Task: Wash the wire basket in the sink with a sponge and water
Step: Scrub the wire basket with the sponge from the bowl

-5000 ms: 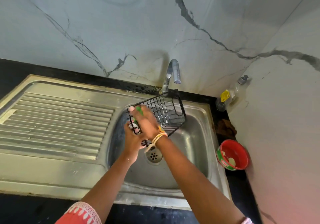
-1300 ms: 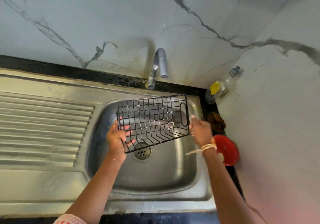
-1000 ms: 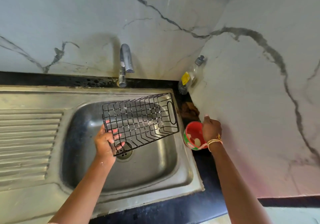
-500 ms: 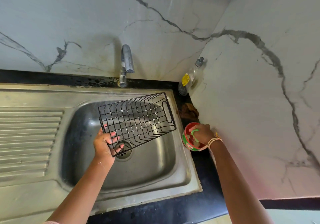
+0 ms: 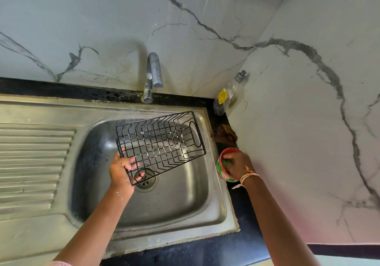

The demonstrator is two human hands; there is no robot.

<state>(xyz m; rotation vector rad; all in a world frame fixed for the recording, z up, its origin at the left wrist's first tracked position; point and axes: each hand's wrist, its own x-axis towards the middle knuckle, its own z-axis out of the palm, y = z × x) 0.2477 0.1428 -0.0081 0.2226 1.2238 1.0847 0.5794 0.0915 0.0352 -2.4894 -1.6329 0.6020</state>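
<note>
Dipping into the red tub at four o'clock now, the right hand is seen with fingers curled over a green sponge, where a second ago it was only reaching. The wire basket is kept above the sink bowl, as before, pinched at its eight o'clock corner by the left hand. Its long axis is run from eight o'clock up to two o'clock, tilted, open side turned toward the tap at twelve.

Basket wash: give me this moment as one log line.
left hand: holds basket above sink | right hand: presses green sponge into red tub | tap: no water visible
</note>
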